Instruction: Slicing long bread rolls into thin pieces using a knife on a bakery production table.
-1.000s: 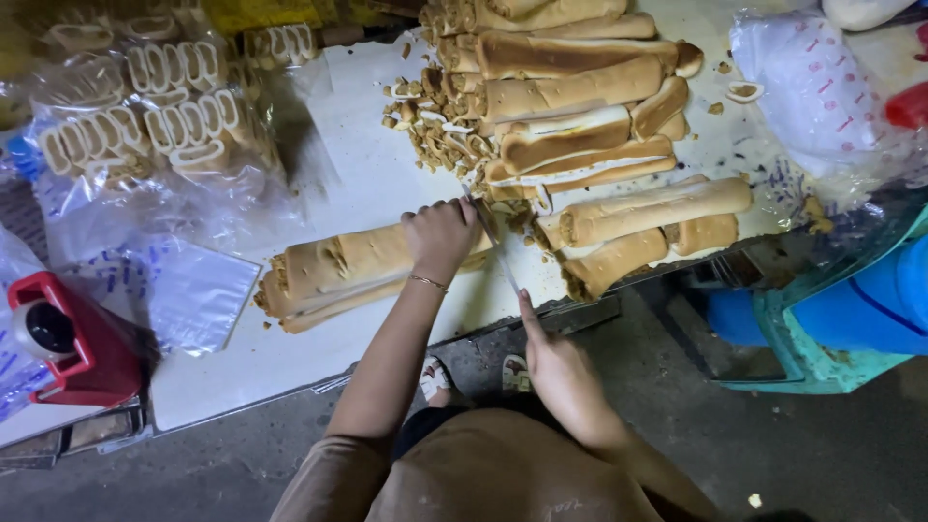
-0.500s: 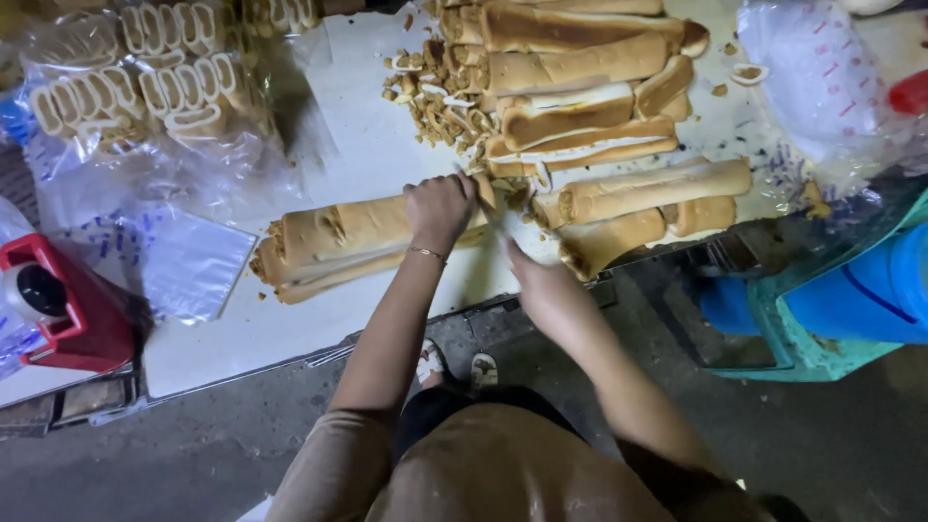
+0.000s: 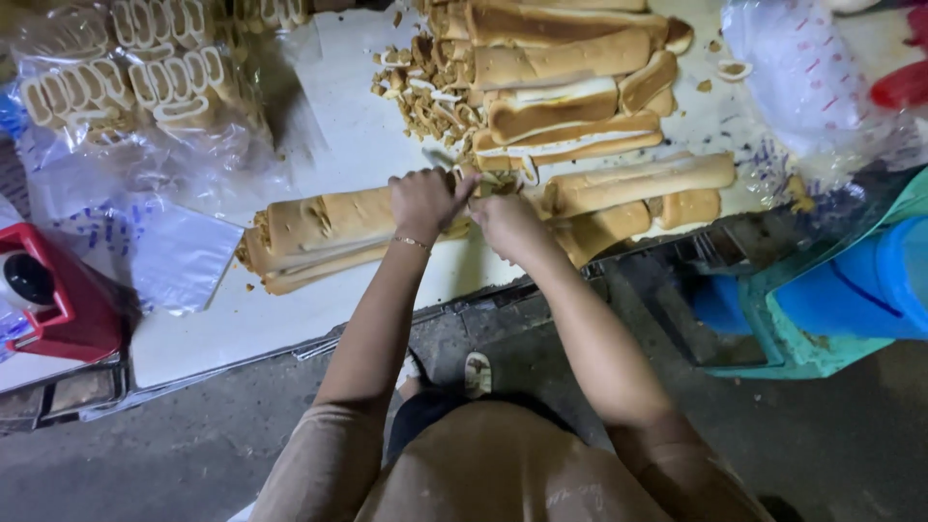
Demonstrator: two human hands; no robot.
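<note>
Head view, bread stack (image 3: pixel 329 232) lengthwise left-right, left hand (image 3: pixel 425 198) seemingly pressing.

Right hand (image 3: pixel 507 224): raised from below the tabletop edge a second ago; half a second ago at the edge; now up on the white tabletop (image 3: pixel 358 145), just beside the left hand.
Left hand (image 3: pixel 425 198): shifted a little off the end of the long stack of flat tan bread slabs (image 3: pixel 324 232); now fingers curled, meeting the right hand.
Gap between hands: well apart earlier; now closed, hands touching or nearly so.
Small pale piece (image 3: pixel 440 159): now visible sticking up above the left hand; too small to tell what.
</note>
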